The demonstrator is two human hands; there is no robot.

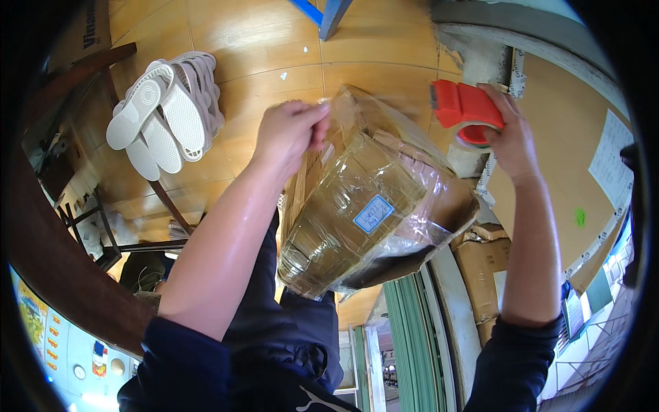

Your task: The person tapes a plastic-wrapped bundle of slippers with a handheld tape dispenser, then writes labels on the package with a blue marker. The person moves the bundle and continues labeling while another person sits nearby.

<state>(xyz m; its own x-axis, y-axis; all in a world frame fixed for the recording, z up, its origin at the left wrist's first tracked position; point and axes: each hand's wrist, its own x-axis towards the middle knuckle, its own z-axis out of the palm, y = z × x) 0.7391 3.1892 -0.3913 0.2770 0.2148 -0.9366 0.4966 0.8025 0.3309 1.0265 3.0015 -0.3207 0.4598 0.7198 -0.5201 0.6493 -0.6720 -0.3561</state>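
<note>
A worn cardboard box (343, 206) wrapped in clear shiny tape stands in front of me, with a small blue-edged label (373, 214) on it. Its right edge looks crumpled, with a dark gap below. My left hand (292, 134) is closed over the box's far left corner, thumb and fingers pinched together; whatever they may hold is too thin to make out. To the right of the box, my right hand (513, 141) grips a red tape dispenser (458, 103), raised with its toothed edge facing left. A roll of tape (473, 134) sits in the dispenser.
Several pale sandals or soles (168, 110) are piled at the far left, above the tiled floor (254, 41). Large cardboard (563, 158) leans at the right, beside a smaller carton (484, 268). Blue metal legs (333, 17) stand at the far side; a dark wooden edge (75, 268) curves along the left.
</note>
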